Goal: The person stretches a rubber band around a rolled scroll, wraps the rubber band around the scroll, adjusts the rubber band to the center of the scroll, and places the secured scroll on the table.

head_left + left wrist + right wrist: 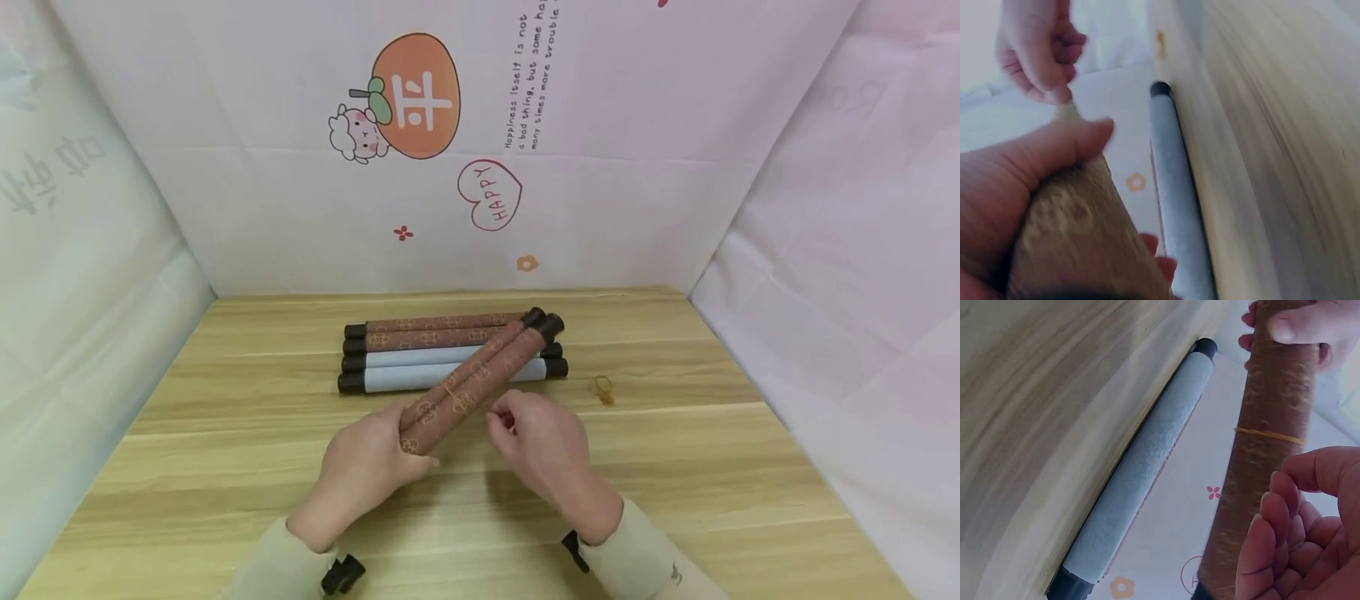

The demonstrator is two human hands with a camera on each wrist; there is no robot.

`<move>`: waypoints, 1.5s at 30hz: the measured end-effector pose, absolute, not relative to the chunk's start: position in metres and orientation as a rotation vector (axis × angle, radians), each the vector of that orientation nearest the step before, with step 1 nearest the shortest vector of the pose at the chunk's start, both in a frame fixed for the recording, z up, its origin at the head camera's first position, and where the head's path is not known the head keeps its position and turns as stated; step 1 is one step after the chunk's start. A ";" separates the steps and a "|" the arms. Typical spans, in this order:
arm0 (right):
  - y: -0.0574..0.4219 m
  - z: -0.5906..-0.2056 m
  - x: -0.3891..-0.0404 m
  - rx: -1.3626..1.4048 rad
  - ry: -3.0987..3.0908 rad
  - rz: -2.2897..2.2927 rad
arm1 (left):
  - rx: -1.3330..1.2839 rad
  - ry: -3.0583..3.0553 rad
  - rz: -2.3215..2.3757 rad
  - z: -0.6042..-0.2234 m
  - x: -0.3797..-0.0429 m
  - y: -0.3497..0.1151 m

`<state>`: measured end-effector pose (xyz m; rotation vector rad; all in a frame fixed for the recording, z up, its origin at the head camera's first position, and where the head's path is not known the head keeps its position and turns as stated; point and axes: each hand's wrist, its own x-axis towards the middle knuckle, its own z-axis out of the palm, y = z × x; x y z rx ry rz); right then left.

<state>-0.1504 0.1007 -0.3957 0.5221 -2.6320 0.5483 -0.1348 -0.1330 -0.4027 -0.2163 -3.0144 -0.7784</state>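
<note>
With the fingers of the left hand (367,454) wrapped round the near end, holds a pair of brown rolls (482,385) side by side, slanting across the pale blue rolls (408,378) and the other brown rolls (401,337) lying on the table (660,483). Curls the right hand (542,437) just beside the pair, tips of thumb and forefinger brought together. Shows nothing plainly between those tips; cannot tell whether a strand of the rubber band (1270,435) round the pair's middle is caught there.

Could, by a lopsided tug at the band, drag it off centre or twist it; could, by overstretching, snap it. Might, through gripping at one end only, let the far end dip and nudge the row out of line, or, with a loosened left hold and a slack band, fan the pair apart.

Points the visible black caps (552,324) away from the body and rightward. Runs lengthwise on a diagonal, near left to far right, at a clear angle to the row's left-to-right lie. Cannot see the near tips, hidden by the left hand.
</note>
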 end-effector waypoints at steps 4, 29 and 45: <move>0.100 -0.395 -0.154 0.566 -2.621 0.557 | -0.170 -3.078 -1.336 -0.400 -0.135 -0.136; 0.098 -0.395 -0.160 0.926 -2.253 0.510 | -0.285 -2.295 -3.180 -0.412 -0.119 -0.137; 0.108 -0.395 -0.161 0.917 -2.334 0.523 | -0.235 -2.281 -3.066 -0.407 -0.122 -0.147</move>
